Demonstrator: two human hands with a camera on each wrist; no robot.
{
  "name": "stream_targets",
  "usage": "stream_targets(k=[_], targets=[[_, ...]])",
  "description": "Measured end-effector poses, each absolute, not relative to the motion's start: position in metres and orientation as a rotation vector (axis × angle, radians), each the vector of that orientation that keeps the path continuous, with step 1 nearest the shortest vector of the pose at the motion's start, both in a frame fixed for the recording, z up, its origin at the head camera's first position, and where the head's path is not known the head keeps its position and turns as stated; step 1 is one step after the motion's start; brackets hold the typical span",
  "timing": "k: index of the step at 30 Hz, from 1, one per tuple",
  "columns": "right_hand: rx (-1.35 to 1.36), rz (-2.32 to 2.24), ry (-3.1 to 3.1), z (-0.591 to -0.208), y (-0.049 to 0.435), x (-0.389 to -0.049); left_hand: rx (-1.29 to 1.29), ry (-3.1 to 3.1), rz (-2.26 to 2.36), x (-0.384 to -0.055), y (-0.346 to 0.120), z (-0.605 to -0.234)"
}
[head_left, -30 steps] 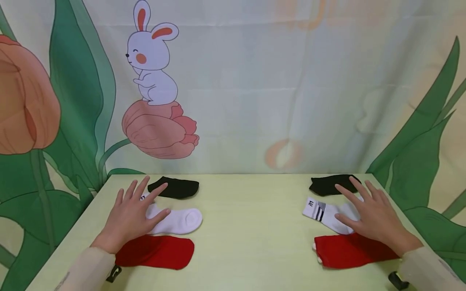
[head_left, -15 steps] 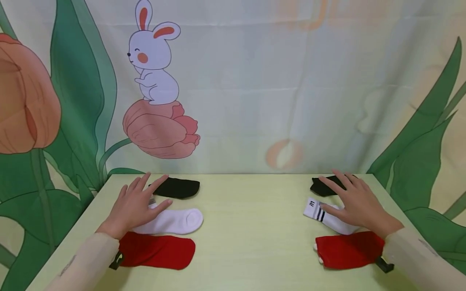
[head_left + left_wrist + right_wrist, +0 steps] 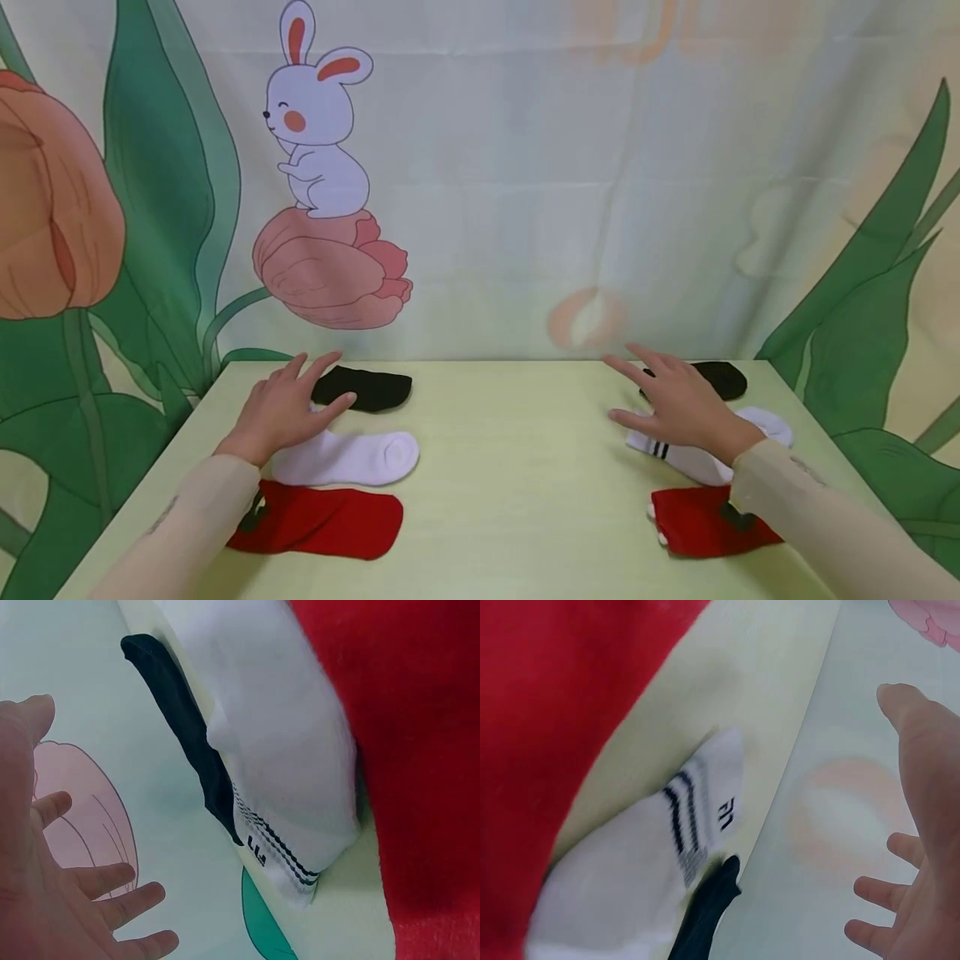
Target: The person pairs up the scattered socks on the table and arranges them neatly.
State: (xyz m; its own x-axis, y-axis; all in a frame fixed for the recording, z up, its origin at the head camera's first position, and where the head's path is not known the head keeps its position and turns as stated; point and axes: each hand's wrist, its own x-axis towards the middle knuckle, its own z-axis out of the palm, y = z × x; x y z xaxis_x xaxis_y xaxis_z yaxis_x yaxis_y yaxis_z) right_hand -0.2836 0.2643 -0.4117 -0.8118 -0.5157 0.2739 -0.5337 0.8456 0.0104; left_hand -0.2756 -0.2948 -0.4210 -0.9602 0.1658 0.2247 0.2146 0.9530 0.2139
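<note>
My left hand (image 3: 281, 412), fingers spread and holding nothing, hovers over the left row of socks. Under and beside it are a black sock (image 3: 367, 389) at the back, a white sock (image 3: 360, 458) with dark cuff stripes (image 3: 281, 847), and a red sock (image 3: 330, 522) in front. My right hand (image 3: 678, 408) is likewise spread and bare above the right row. It partly covers another black sock (image 3: 723, 381) and a striped white sock (image 3: 693, 463). A second red sock (image 3: 705, 533) lies below that wrist, partly hidden by the sleeve.
The pale green table (image 3: 517, 500) reaches back to a hanging cloth (image 3: 487, 183) printed with a rabbit and tulips. Dark wrist-camera parts hang under both sleeves, over the red socks.
My right hand has swept left, from the outer side of its row to above the cuffs. My left hand has shifted slightly right. The socks stay where they were.
</note>
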Motion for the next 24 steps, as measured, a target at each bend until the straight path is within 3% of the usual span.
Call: stream_targets(k=[24], targets=[[0.951,0.297,-2.773,-0.410,0.178,-0.319,-0.144,-3.022,-0.524,-0.326,-0.304,-0.432]])
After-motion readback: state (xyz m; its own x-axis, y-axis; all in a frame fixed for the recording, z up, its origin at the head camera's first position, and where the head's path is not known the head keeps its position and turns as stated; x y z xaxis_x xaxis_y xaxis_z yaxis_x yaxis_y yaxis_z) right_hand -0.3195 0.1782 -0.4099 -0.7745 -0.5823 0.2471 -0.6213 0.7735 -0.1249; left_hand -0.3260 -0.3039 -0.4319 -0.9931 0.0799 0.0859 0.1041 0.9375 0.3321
